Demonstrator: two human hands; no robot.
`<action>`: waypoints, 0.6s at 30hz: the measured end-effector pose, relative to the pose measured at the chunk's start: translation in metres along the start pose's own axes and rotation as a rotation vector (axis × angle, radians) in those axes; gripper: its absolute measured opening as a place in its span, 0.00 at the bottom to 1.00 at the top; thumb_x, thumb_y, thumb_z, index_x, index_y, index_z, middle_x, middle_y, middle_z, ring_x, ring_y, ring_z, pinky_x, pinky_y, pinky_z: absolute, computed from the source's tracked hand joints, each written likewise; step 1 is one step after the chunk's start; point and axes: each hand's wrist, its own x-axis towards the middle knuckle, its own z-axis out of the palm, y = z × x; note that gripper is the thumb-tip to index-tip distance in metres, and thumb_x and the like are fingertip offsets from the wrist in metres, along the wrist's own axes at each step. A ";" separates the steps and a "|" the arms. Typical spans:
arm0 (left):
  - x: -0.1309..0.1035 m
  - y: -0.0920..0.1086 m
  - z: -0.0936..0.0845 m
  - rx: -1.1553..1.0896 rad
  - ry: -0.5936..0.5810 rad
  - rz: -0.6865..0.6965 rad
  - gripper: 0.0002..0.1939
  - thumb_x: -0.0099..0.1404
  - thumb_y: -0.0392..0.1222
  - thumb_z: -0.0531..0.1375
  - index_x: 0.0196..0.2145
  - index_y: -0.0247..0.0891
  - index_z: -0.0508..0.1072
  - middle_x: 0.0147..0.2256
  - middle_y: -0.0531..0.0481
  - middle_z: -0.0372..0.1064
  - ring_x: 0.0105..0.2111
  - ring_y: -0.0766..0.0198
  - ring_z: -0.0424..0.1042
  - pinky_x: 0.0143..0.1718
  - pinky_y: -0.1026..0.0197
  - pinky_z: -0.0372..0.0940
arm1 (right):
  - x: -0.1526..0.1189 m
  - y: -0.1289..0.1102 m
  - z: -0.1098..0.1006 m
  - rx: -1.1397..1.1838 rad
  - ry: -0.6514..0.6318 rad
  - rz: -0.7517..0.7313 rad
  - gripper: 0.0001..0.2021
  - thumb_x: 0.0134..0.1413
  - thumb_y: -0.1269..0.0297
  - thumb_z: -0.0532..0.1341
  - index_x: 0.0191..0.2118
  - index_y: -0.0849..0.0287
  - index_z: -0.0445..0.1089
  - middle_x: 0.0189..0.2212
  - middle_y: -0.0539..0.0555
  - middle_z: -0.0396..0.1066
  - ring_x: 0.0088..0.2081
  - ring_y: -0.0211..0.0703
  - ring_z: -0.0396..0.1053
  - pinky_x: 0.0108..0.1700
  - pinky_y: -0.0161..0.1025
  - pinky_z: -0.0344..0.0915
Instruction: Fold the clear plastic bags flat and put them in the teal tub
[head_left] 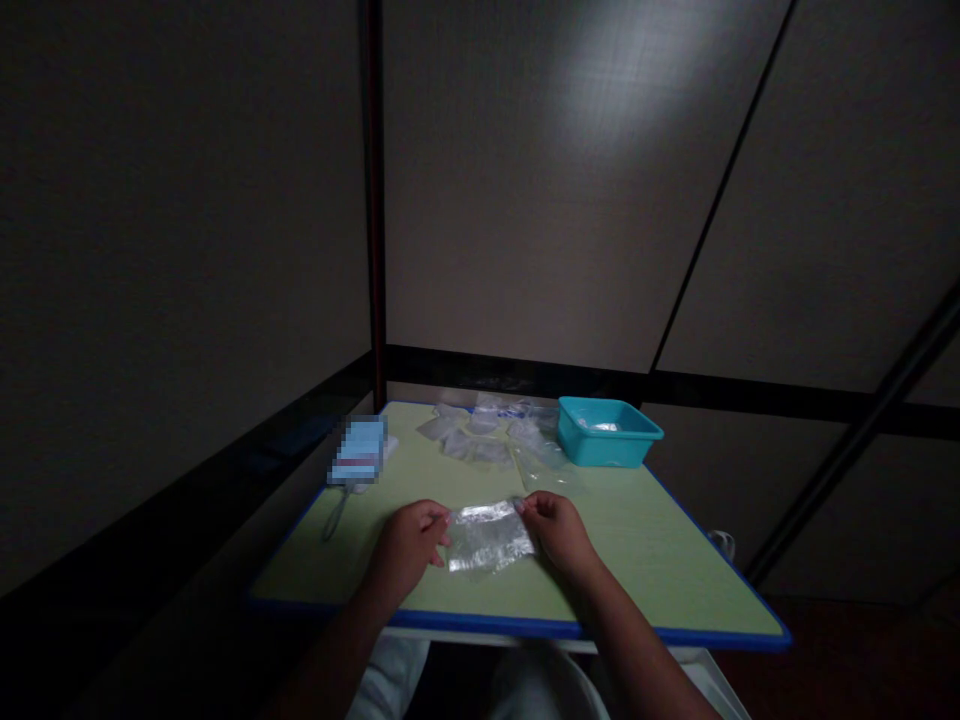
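A clear plastic bag (491, 540) is stretched flat between my two hands, low over the front half of the table. My left hand (411, 545) pinches its left upper corner between thumb and fingers. At the opposite upper corner, my right hand (559, 528) has a like pinch on the film. Light glints along the bag's upper and lower edges. Beyond my hands, several more clear plastic bags (476, 447) lie in a loose, overlapping spread toward the table's back edge.
A turquoise plastic basin (606, 450) stands at the back right, with something clear and shiny inside. At the left edge lies a blurred-out blue rectangular item (360, 450) with a strap loop (334, 518). The green tabletop (637, 570) has a blue rim; walls stand behind and left.
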 end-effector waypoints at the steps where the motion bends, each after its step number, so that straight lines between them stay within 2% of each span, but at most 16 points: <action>1: -0.002 0.002 -0.001 0.030 0.029 0.011 0.13 0.55 0.48 0.54 0.31 0.36 0.71 0.22 0.51 0.70 0.19 0.62 0.69 0.22 0.61 0.63 | 0.000 0.002 0.000 -0.038 0.005 0.002 0.17 0.45 0.50 0.58 0.22 0.61 0.64 0.16 0.48 0.62 0.19 0.34 0.57 0.22 0.31 0.51; 3: -0.005 0.007 -0.003 0.121 0.089 0.090 0.12 0.56 0.45 0.56 0.35 0.37 0.71 0.29 0.48 0.71 0.30 0.58 0.71 0.34 0.57 0.66 | 0.000 0.003 0.000 -0.120 0.013 0.005 0.16 0.46 0.52 0.57 0.22 0.60 0.65 0.16 0.49 0.63 0.20 0.35 0.58 0.22 0.31 0.52; 5: -0.009 0.014 -0.003 0.266 0.110 0.256 0.13 0.58 0.43 0.55 0.40 0.38 0.71 0.38 0.45 0.70 0.42 0.56 0.69 0.45 0.53 0.62 | -0.002 0.001 -0.001 -0.205 0.020 0.005 0.14 0.47 0.55 0.57 0.22 0.60 0.66 0.17 0.50 0.65 0.21 0.37 0.60 0.24 0.32 0.54; 8: -0.013 0.018 0.002 0.509 -0.006 0.513 0.18 0.61 0.40 0.53 0.50 0.40 0.66 0.51 0.44 0.65 0.52 0.57 0.61 0.55 0.50 0.54 | -0.008 -0.009 -0.003 -0.307 0.053 -0.022 0.09 0.48 0.60 0.57 0.28 0.59 0.70 0.25 0.54 0.70 0.29 0.42 0.66 0.32 0.36 0.59; 10: -0.015 0.016 0.006 0.614 -0.119 0.557 0.22 0.63 0.40 0.52 0.56 0.43 0.60 0.56 0.47 0.59 0.57 0.58 0.55 0.58 0.48 0.49 | -0.015 -0.018 -0.004 -0.422 0.094 -0.088 0.11 0.50 0.61 0.57 0.37 0.59 0.70 0.36 0.59 0.71 0.40 0.47 0.66 0.42 0.40 0.59; 12: -0.015 0.011 0.008 0.687 -0.200 0.542 0.24 0.64 0.40 0.51 0.58 0.44 0.56 0.59 0.49 0.54 0.59 0.59 0.51 0.59 0.47 0.45 | -0.023 -0.026 -0.006 -0.588 0.084 -0.196 0.17 0.54 0.60 0.54 0.49 0.58 0.66 0.47 0.60 0.67 0.50 0.49 0.61 0.51 0.45 0.54; 15: -0.014 0.005 0.010 0.714 -0.276 0.502 0.24 0.66 0.41 0.49 0.59 0.44 0.55 0.59 0.49 0.53 0.60 0.60 0.50 0.59 0.48 0.45 | -0.036 -0.032 -0.009 -0.745 -0.128 -0.333 0.23 0.60 0.58 0.48 0.60 0.52 0.52 0.59 0.57 0.55 0.59 0.48 0.51 0.58 0.55 0.41; 18: -0.014 0.003 0.010 0.692 -0.316 0.476 0.21 0.66 0.41 0.48 0.57 0.44 0.59 0.58 0.48 0.56 0.58 0.61 0.53 0.59 0.49 0.46 | -0.043 -0.032 -0.011 -0.779 -0.348 -0.365 0.24 0.62 0.55 0.44 0.62 0.50 0.45 0.61 0.56 0.48 0.61 0.47 0.46 0.59 0.60 0.32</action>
